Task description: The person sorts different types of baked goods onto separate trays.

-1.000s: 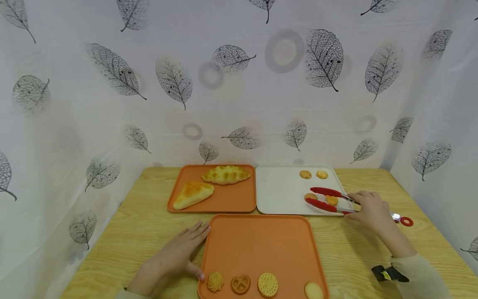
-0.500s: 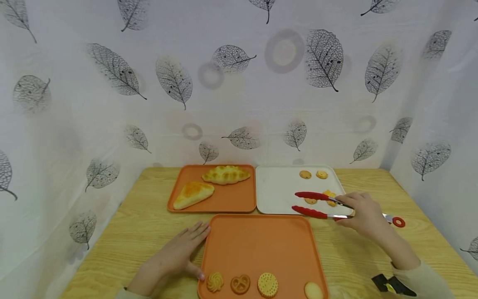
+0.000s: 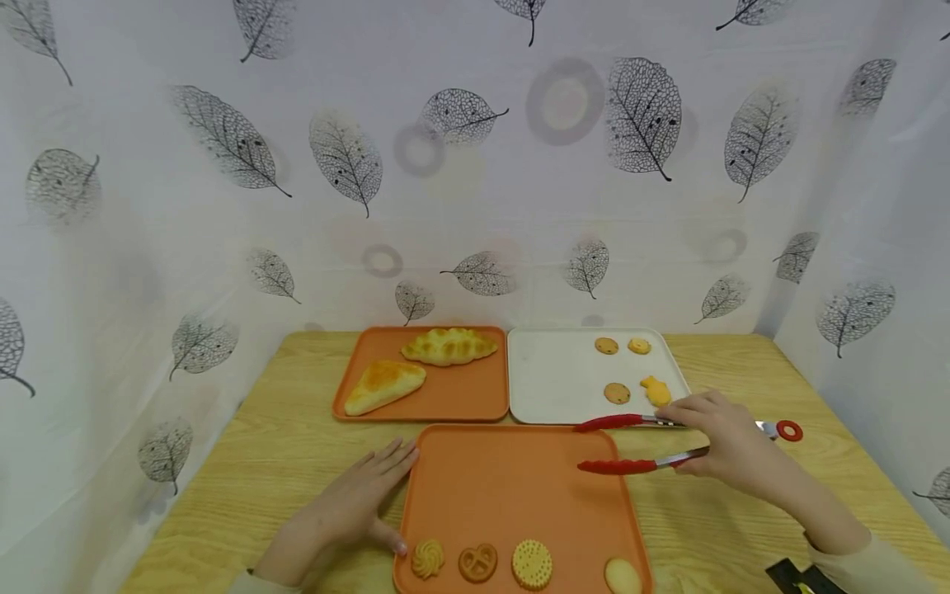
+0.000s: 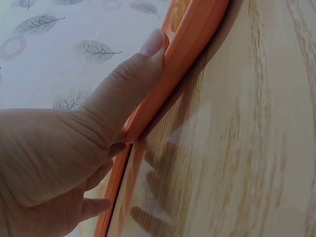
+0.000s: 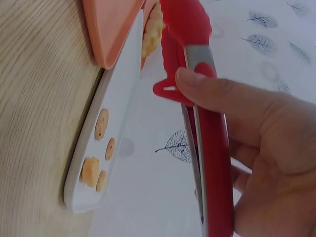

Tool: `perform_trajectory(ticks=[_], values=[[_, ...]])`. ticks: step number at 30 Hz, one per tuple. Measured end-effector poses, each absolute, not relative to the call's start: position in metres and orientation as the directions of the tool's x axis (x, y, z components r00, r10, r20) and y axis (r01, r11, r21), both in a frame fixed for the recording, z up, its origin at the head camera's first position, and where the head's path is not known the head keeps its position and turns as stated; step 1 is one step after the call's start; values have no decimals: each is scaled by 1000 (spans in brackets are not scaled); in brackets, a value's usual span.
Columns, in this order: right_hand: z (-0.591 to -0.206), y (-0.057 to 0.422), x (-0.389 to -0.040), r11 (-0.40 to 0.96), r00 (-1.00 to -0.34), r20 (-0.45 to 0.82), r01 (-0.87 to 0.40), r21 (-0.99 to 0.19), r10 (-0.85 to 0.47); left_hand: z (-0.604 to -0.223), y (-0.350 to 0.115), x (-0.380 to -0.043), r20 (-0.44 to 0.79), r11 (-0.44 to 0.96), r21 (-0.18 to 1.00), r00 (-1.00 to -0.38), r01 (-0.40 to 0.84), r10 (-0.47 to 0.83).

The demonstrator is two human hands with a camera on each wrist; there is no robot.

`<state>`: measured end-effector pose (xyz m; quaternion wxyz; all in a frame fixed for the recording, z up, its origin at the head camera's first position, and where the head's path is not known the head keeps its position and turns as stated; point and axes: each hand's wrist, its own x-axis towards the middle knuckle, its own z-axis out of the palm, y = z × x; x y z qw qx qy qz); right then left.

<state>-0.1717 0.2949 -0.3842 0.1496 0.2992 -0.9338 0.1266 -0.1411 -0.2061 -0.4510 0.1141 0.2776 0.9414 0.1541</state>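
Note:
My right hand (image 3: 731, 441) holds red-tipped metal tongs (image 3: 616, 467), whose arms are spread with nothing between them. In the head view, their tips overlap the right back corner of the front orange tray (image 3: 512, 487). My left hand (image 3: 345, 511) rests along that tray's left side with fingers extended, its thumb against the rim in the left wrist view. Near this tray's front edge lie a swirl cookie (image 3: 427, 559), a pretzel cookie (image 3: 477, 563), a round dotted biscuit (image 3: 532, 565) and a pale oval cookie (image 3: 623, 576). Behind the tongs, a fish-shaped cookie (image 3: 656, 391) sits on a white tray (image 3: 549, 375).
Several round cookies (image 3: 617, 393) share the white tray. To its left, a second orange tray (image 3: 460, 396) bears a triangular pastry (image 3: 384, 386) and a ridged bread roll (image 3: 449, 347). A leaf-print curtain (image 3: 475, 206) surrounds the wooden table (image 3: 245, 462) at the back and sides.
The tongs have moved from over the white tray toward the front orange tray, their arms spreading wider. The fish-shaped cookie is now uncovered in the head view. My left hand has stayed put.

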Motion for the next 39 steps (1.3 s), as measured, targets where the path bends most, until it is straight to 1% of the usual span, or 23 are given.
perform_trajectory(ticks=[3,8,14,19,21,25,28,33,39], values=[[-385,301,-169,762,-745,339,-638,-110,-575,-451,-206,-141,-129,799,350,-820,489,558],[-389,307,-164,720,-710,284,-688,-90,-644,-451,-206,-141,-124,798,349,-820,491,559],[-394,310,-157,667,-677,225,-733,-130,-700,-453,-207,-142,-120,798,346,-820,494,560],[-400,313,-153,618,-642,210,-767,-171,-738,-452,-207,-142,-120,796,343,-818,498,563],[-402,313,-151,613,-636,203,-772,-166,-745,-451,-206,-142,-121,797,343,-818,498,563],[-403,311,-148,633,-648,171,-762,-138,-742,-451,-206,-142,-127,799,342,-818,494,560],[-403,309,-146,633,-641,179,-767,-106,-746,-451,-206,-142,-131,801,343,-819,491,558],[-403,305,-146,609,-604,241,-791,-65,-759,-451,-206,-142,-132,801,348,-820,487,557],[-402,303,-147,617,-614,251,-783,-76,-748,-451,-205,-142,-134,801,351,-820,486,556]])
